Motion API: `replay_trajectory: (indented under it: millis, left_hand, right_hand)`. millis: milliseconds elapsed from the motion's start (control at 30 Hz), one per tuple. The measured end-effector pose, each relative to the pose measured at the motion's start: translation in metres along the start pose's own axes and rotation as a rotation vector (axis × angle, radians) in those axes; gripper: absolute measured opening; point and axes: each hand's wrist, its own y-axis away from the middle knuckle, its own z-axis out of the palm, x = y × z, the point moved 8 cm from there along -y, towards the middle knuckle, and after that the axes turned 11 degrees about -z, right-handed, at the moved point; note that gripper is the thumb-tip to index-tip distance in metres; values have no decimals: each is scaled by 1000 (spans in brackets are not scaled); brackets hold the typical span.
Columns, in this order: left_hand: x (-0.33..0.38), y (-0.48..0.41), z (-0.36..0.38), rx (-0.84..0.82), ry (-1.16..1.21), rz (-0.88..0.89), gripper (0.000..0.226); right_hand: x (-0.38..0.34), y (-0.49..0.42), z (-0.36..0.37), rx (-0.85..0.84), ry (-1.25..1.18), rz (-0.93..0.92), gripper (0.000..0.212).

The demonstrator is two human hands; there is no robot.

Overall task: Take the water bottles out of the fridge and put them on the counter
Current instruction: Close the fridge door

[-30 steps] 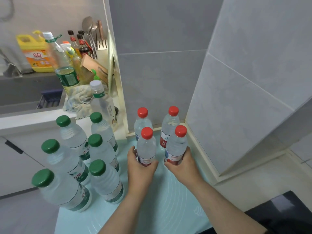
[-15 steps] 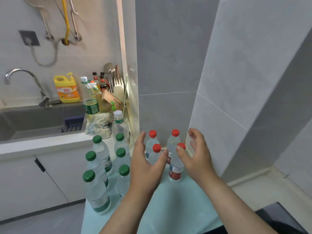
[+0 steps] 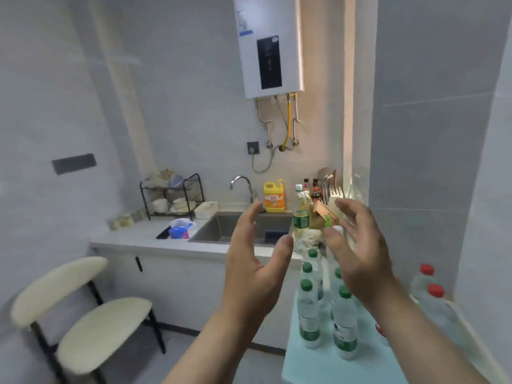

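Above the pale-green counter (image 3: 318,367), we raise our left hand (image 3: 253,268) and right hand (image 3: 360,250), fingers spread and empty, while green-capped water bottles (image 3: 309,314) and red-capped water bottles (image 3: 432,296) stand upright below, beside the sink (image 3: 221,230).

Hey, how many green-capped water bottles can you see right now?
5 green-capped water bottles. The left row has three: front, middle, back. The right row shows two: front and one behind it. The right hand may hide more.
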Motion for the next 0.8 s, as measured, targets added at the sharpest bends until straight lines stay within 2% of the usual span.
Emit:
replay_trajectory:
  millis: [233,400,533,800]
  left_hand:
    - [81,13,-178,321,-199,137,51]
    - [131,53,-292,509,-362,174,55]
    - [174,105,-377,644,-501,198,55]
    - [249,234,-530,861,-674,182,56]
  right_hand:
    - [-122,-15,143,-196,-249,-180,55]
    - [-217,-3,230,-313,-436,-302,49]
    - [-293,28,291,-409,-589,-359,57]
    - [-464,117,367,-520,-855,-425,52]
